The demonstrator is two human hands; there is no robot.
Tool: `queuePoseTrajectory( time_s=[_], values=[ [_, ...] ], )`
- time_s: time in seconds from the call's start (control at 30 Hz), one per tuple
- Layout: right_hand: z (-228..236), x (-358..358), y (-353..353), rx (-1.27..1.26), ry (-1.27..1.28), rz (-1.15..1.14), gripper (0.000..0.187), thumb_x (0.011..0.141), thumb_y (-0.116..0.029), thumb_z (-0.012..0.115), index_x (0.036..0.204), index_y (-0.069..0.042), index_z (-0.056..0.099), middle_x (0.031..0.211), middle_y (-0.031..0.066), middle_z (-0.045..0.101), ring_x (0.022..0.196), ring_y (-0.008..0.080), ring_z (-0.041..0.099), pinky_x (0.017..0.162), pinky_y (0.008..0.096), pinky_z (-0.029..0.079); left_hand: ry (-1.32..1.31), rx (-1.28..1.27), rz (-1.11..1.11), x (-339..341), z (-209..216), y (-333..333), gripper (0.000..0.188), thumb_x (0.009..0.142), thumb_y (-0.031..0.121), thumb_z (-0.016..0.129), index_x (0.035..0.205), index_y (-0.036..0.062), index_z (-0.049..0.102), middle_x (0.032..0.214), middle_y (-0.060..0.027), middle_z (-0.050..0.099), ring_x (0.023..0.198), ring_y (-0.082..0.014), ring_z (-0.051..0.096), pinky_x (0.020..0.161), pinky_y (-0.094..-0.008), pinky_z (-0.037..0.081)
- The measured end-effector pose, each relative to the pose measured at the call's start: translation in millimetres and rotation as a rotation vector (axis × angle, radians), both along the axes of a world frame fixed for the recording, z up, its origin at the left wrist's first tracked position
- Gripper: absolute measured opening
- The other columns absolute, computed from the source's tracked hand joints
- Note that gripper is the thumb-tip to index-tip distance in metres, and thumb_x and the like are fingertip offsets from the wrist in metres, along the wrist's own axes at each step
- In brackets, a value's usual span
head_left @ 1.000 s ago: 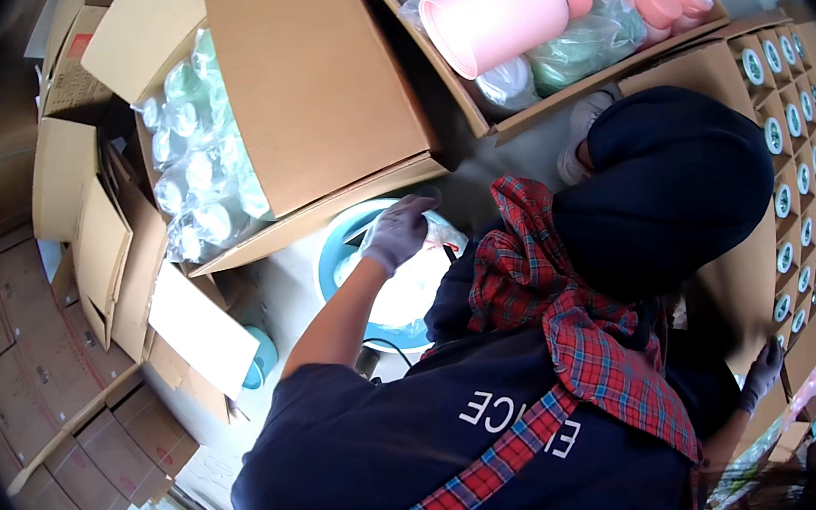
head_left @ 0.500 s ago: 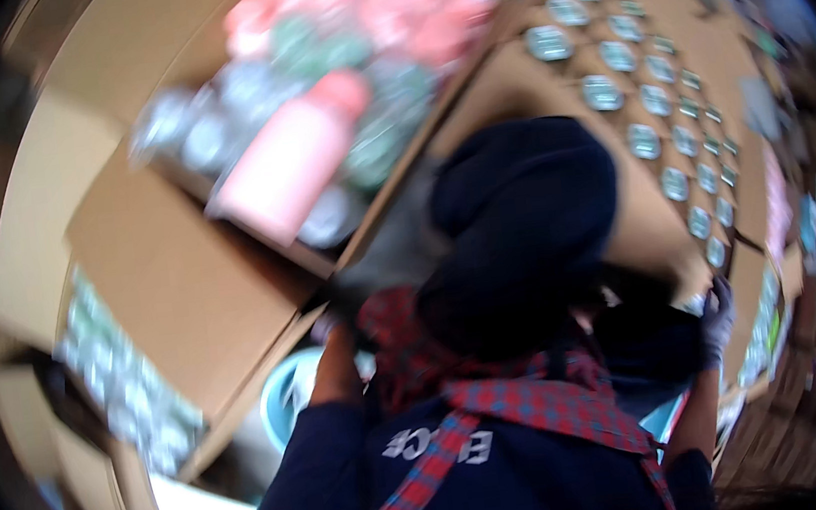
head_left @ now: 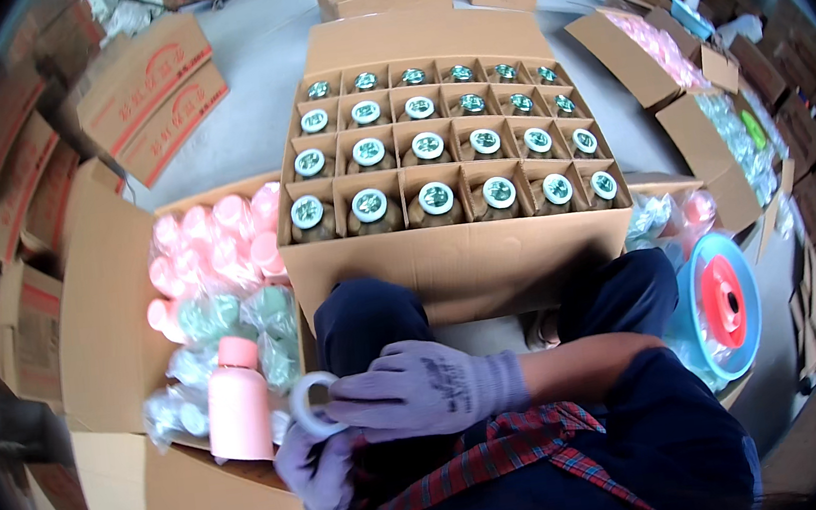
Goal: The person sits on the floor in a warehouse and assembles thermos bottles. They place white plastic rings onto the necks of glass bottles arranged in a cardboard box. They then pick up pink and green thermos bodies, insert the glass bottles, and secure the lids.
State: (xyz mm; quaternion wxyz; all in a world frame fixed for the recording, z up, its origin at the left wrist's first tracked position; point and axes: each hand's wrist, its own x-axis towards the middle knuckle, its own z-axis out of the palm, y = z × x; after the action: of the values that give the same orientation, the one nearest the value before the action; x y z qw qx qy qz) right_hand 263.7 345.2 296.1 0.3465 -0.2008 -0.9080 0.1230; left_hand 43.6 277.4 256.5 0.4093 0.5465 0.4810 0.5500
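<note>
My left hand (head_left: 317,472) and my right hand (head_left: 423,389), both in grey-purple knit gloves, meet in front of my chest. Together they grip a small roll of clear tape (head_left: 307,408); the right hand's fingers lie over it and the left hand cups it from below. Just beyond my knees stands an open cardboard box (head_left: 459,259) with a divider grid, each cell holding a brown jar with a silver-green lid (head_left: 436,198). A pink bottle (head_left: 237,403) stands upright just left of the tape.
An open carton (head_left: 103,320) on my left holds plastic-wrapped pink and green bottles. A blue and red spool (head_left: 725,299) lies at my right. More open cartons (head_left: 668,64) and stacked closed cartons (head_left: 148,93) ring the grey floor.
The view has swung round from the cartons of bottles to the divided box of jars. My two gloved hands have come together on the tape roll.
</note>
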Motion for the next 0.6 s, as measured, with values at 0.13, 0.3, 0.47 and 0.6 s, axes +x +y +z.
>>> queuePoseTrajectory(
  time_s=[0.13,0.3,0.47,0.6],
  values=[
    [6.3,23.0,43.2,-0.193,0.056,-0.025,0.03,0.085,-0.021,0.057,0.114,-0.017,0.059,0.1,0.0062,0.062,0.091,0.0245,0.063,0.076,0.0366,0.051,-0.292,-0.156,-0.195,41.3,16.8,46.7,0.024,0.087,0.003,0.058,0.109,-0.0052,0.063,0.104,-0.0116,0.066,0.091,-0.0165,0.063,0.087,-0.0306,0.049],
    [-36.7,152.9,175.2,0.254,0.17,-0.542,0.016,0.083,-0.017,0.064,0.098,-0.015,0.07,0.094,0.0115,0.065,0.082,0.0308,0.063,0.073,0.0395,0.054,0.198,-0.003,0.401,24.7,4.6,37.7,0.031,0.087,0.003,0.052,0.116,-0.0063,0.061,0.11,-0.0142,0.062,0.087,-0.0195,0.061,0.081,-0.0311,0.049],
    [-74.1,279.9,304.8,-0.092,0.04,-1.361,0.02,0.086,-0.032,0.065,0.099,-0.019,0.072,0.105,0.0142,0.063,0.1,0.0319,0.063,0.086,0.042,0.052,0.634,-0.543,0.293,-43.9,-97.2,-13.6,0.036,0.087,0.01,0.055,0.12,-0.0028,0.058,0.116,-0.015,0.059,0.094,-0.0227,0.059,0.085,-0.0345,0.047],
    [-129.6,295.2,348.1,-0.269,-0.508,-1.272,0.023,0.086,-0.031,0.061,0.104,-0.021,0.072,0.116,0.0119,0.062,0.106,0.0312,0.062,0.094,0.042,0.049,0.809,-0.812,0.13,-38.9,-160.1,-53.5,0.041,0.086,0.016,0.057,0.123,0.0001,0.057,0.12,-0.0156,0.057,0.099,-0.0252,0.057,0.087,-0.0372,0.047]
  ],
)
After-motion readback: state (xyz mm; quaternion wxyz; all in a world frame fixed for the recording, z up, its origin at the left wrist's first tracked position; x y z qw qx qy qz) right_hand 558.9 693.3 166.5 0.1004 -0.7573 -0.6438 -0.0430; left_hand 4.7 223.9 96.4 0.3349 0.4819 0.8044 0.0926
